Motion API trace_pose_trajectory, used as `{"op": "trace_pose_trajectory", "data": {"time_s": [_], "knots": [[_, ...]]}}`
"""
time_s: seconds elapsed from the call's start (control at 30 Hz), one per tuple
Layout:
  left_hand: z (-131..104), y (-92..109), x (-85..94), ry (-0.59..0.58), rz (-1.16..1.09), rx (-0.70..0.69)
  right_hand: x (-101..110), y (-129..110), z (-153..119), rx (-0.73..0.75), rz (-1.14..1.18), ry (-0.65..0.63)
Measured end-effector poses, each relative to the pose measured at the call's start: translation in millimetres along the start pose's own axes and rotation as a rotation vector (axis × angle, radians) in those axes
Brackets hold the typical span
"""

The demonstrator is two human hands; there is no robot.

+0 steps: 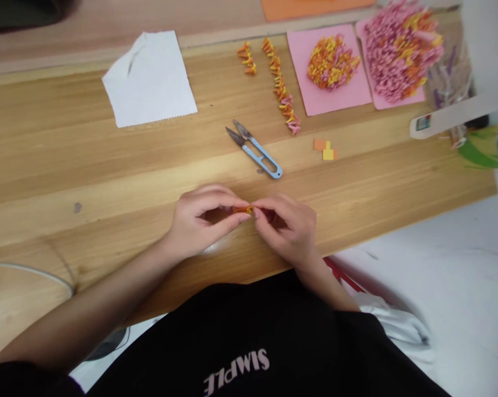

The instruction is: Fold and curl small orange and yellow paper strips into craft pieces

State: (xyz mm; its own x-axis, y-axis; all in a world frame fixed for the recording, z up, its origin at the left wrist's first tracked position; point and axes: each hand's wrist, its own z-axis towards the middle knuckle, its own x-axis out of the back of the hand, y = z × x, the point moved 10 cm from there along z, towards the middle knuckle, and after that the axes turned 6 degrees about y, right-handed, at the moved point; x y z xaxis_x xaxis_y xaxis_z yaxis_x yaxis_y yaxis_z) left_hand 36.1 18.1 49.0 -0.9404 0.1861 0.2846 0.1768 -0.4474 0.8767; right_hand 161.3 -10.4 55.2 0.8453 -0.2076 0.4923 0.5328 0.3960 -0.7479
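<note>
Between my fingertips is a small orange and yellow folded paper piece [244,209], partly hidden by the fingers. My left hand [205,216] pinches its left side with thumb and forefinger. On its right end, my right hand [288,223] closes thumb and fingers in a pinch; the two hands nearly meet. Beyond them lie blue-handled thread snips [260,156], blades apart and pointing up-left. Right of the snips are small orange and yellow paper rectangles [328,154]. Farther back runs a row of folded paper pieces [279,82] in orange, yellow and pink, beside a shorter row [247,58].
A torn white sheet [153,88] lies at the back left. Pink paper squares [304,99] hold heaps of folded pieces [333,63], the larger heap [393,60] at the far right. A white bar [451,116] juts in at right; a cable [29,267] crosses the left edge.
</note>
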Motion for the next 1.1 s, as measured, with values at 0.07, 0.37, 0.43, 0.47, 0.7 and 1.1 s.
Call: {"op": "trace_pose_trajectory", "data": {"time_s": [0.07, 0.37, 0.43, 0.47, 0.7, 1.1], "knots": [[0.2, 0.7, 0.5, 0.005, 0.000, -0.005, 0.0, 0.1, -0.1, 0.000, -0.002, 0.000], [-1.1, -2.6, 1.1, 0.007, 0.013, 0.024, -0.5, 0.5, -0.5, -0.001, -0.012, -0.007], [-1.1, -3.2, 1.0, 0.006, 0.018, 0.031, -0.3, 0.2, -0.3, 0.002, -0.015, -0.007], [-1.1, -3.4, 0.9, 0.006, 0.020, 0.034, -0.3, 0.2, -0.2, 0.002, -0.016, -0.008], [-0.2, -1.1, 1.2, 0.017, 0.008, 0.015, -0.6, -0.5, -0.2, 0.008, -0.005, -0.010], [0.2, -1.1, 0.9, 0.016, 0.015, 0.027, -1.5, -1.2, -0.2, 0.010, -0.023, -0.021]]}}
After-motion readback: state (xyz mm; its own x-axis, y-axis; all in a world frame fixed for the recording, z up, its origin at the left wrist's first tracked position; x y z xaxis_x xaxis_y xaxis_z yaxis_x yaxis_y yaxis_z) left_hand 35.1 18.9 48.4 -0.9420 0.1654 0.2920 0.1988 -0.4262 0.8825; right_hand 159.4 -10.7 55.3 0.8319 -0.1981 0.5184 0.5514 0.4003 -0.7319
